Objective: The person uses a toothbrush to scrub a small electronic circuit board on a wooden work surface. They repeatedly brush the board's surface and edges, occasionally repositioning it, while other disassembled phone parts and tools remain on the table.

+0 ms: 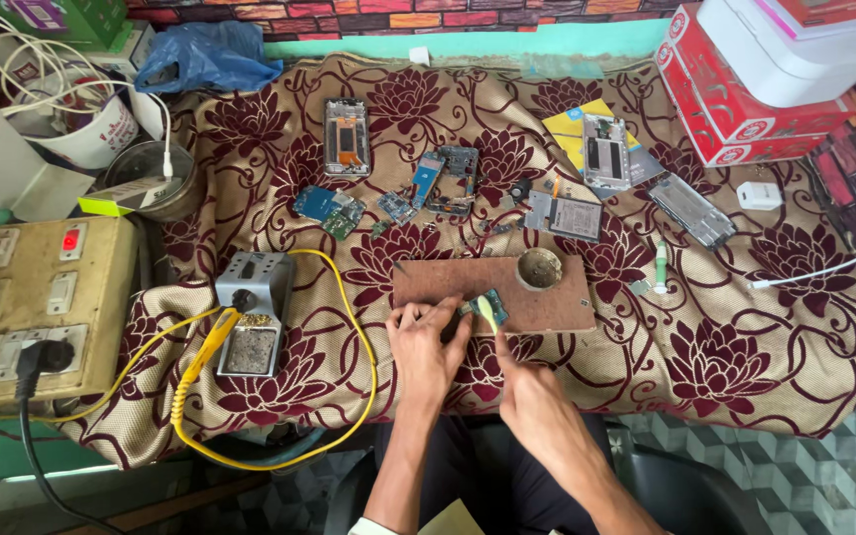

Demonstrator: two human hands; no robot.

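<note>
Two hands crowd the wooden board's (547,297) near edge: left hand (426,342) pinches a small blue-green circuit board (487,305), right hand (527,381) grips a pale tool (485,310); bare cloth lies rightward.

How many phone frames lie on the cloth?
3: one phone frame upper left, one upper right on yellow paper, one farther right. Others may be hidden.

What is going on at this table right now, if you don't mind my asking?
A person works on a small circuit board lying on a brown board on a flowered cloth. The left hand steadies it, while the right hand touches it with a light-coloured tool. A soldering stand with a yellow cable sits to the left; stripped phone parts lie scattered beyond.
</note>
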